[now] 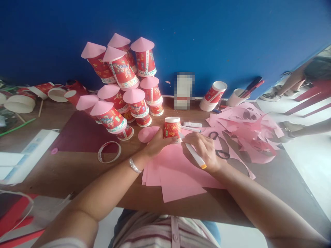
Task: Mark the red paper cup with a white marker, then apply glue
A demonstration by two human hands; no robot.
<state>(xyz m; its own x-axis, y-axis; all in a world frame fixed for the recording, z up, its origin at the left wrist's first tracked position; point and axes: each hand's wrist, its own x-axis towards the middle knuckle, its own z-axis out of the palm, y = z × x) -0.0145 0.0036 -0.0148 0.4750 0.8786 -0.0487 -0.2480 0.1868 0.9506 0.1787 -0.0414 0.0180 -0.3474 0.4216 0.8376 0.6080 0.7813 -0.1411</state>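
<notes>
A red patterned paper cup (172,128) is in my left hand (161,139), held upright over the pink paper sheets. My right hand (204,148) grips a white marker (194,155) with a yellow end, its tip side close to the cup's lower right edge. Fingers hide the exact tip, so I cannot tell whether it touches the cup. Pink paper sheets (178,172) lie beneath both hands. Beside my left hand rests a pink paper cone (146,134). Black-handled scissors (222,154) lie partly behind my right hand. A white capped pen (192,124) lies just behind the cup.
Stacked red cups with pink cone tops (134,96) stand at the back left. A tape ring (109,152) lies left of me. Pink paper scraps (245,127), a cup stack (214,95) and a pen cup (236,97) are at the right. A blue wall (219,38) rises behind.
</notes>
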